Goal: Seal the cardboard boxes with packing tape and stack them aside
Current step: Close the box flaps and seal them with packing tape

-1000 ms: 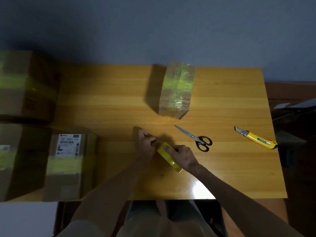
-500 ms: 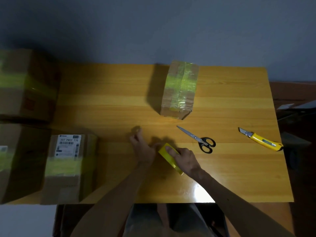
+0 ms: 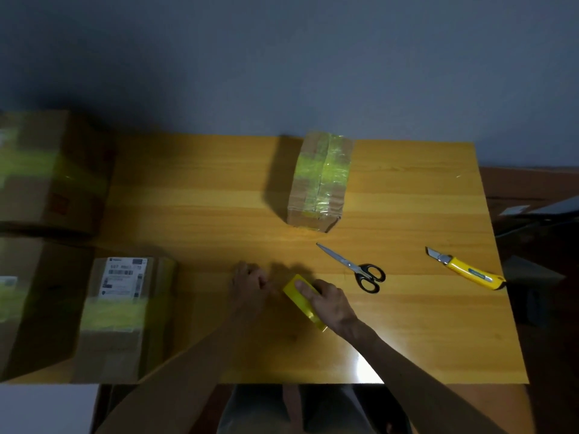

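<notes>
A yellow roll of packing tape [image 3: 297, 292] stands on edge on the wooden table [image 3: 407, 324], near the front. My right hand [image 3: 329, 303] grips it from above. My left hand [image 3: 249, 281] lies just left of the roll with its fingertips curled together, pinching the tape's loose end; the strip itself is too faint to make out. A small cardboard box [image 3: 319, 180] wrapped in yellowish tape sits at the table's far middle. Another taped box with a white shipping label [image 3: 122, 314] stands at the front left.
Two bigger taped boxes [image 3: 47, 170] [image 3: 28, 302] stand along the left edge. Black-handled scissors [image 3: 360, 270] lie right of my hands, and a yellow utility knife [image 3: 466, 269] with its blade out lies farther right. A wall runs behind the table.
My left hand has drawn away from the roll to the left, leaving a small gap. My right hand keeps holding the roll in nearly the same spot.
</notes>
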